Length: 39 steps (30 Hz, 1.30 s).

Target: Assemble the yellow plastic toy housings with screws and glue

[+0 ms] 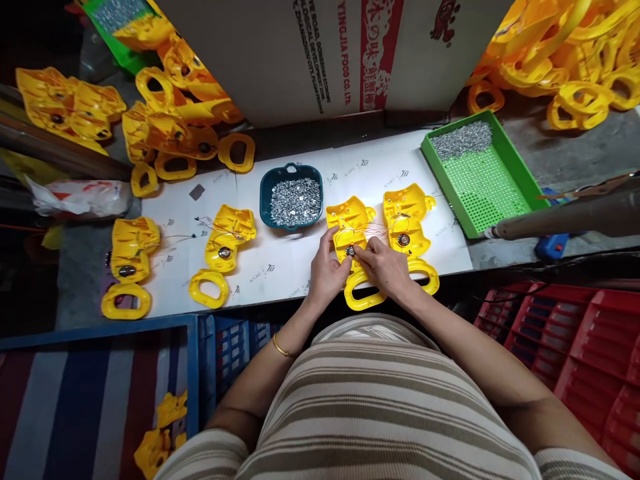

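My left hand (327, 270) is closed on the left edge of a yellow plastic shell (347, 215), its thumb beside a small round speaker (351, 251) in the shell. From the right, my right hand (385, 268) reaches in with bent fingers pressed together at the speaker; whatever they pinch is hidden. Thin wires run from this shell toward a second yellow shell (407, 207) on its right, which also has a speaker inside. A yellow ring-shaped part (357, 305) lies below my hands, partly covered by my right hand and wrist.
Left of my hands sits a dark green tray (263, 200) of small metal screws. Two more wired shells (131, 240) (220, 233) lie further left. A green basket (510, 160) with screws stands right, near a grey pole (565, 217). Behind rises a cardboard box (280, 73).
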Tool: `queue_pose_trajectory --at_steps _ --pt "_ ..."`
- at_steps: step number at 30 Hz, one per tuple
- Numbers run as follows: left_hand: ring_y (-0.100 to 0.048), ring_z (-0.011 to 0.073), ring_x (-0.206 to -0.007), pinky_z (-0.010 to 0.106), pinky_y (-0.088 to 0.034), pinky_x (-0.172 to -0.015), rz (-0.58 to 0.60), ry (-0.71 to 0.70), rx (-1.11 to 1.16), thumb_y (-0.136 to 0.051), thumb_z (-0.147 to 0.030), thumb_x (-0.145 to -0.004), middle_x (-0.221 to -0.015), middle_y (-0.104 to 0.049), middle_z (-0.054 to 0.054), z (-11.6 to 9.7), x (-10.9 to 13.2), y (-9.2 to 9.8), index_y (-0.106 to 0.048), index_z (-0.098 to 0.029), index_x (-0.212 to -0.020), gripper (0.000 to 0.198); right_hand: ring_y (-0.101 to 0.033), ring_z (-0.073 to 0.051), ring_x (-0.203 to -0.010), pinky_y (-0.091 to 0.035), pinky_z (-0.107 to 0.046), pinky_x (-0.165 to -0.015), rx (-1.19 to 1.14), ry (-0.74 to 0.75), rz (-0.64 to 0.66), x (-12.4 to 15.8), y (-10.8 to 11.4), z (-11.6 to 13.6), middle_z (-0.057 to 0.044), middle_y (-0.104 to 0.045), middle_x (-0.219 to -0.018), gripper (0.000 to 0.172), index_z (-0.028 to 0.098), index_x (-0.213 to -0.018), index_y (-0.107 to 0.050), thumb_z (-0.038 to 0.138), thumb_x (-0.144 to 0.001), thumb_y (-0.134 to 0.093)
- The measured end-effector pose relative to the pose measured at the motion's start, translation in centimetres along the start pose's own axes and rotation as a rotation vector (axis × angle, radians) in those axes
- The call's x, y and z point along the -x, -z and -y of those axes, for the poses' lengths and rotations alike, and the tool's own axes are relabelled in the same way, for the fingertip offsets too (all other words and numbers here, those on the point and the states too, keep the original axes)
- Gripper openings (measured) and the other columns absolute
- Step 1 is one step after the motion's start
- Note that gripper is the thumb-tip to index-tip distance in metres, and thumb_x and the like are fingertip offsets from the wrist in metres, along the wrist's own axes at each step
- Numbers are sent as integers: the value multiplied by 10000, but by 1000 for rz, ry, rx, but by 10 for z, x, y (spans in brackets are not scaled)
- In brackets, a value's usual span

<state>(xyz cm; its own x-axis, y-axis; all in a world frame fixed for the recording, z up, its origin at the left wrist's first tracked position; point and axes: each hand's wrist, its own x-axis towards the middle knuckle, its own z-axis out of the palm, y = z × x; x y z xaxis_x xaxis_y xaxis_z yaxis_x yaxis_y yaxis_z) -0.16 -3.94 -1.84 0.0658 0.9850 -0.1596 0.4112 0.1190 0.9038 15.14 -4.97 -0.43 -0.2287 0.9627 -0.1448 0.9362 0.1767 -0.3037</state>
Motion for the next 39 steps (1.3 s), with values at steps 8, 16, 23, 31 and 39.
queue_pose_trajectory --at_steps 8,16,23,31,39 --pt "-574 254 -1084 367 -512 -863 -256 -377 -601 -661 -363 -812 -1262 -511 141 -20 0 22 -542 -200 -1300 529 -614 -132 -708 -431 -239 -589 -244 52 -508 13 -7 -31 -57 -655 -835 266 179 -1060 -666 265 -951 -440" --pt "-262 360 -1409 619 -157 -1107 21 -575 -903 -636 -282 -825 -1541 -324 121 -66 -42 -12 -652 -250 -1125 303 -599 -140 -659 -479 -262 -567 -360 -10 -707 1 9 -59 -68 -664 -840 170 171 -987 -641 201 -906 -494" --pt "-262 331 -1412 622 -114 -1116 73 -614 -860 -596 -246 -869 -1486 -431 56 -63 -51 -18 -704 -213 -760 156 -586 -134 -659 -489 -254 -552 -447 -56 -783 14 27 -54 -57 -645 -790 164 172 -979 -650 206 -900 -511" --pt "-289 319 -1379 567 -267 -1079 -14 -724 -700 -658 -372 -845 -1448 -453 10 -48 -62 30 -757 -301 -877 126 -602 -92 -609 -513 -248 -515 -548 -86 -549 24 39 -33 -122 -604 -1157 324 201 -1206 -604 258 -909 -488" --pt "-299 303 -1372 533 -260 -1098 -52 -715 -655 -640 -397 -857 -1436 -465 10 -41 -62 41 -759 -289 -861 161 -652 -179 -902 -491 -269 -673 -351 -84 -369 10 30 -18 -88 -676 -1060 303 205 -1127 -679 283 -952 -446"
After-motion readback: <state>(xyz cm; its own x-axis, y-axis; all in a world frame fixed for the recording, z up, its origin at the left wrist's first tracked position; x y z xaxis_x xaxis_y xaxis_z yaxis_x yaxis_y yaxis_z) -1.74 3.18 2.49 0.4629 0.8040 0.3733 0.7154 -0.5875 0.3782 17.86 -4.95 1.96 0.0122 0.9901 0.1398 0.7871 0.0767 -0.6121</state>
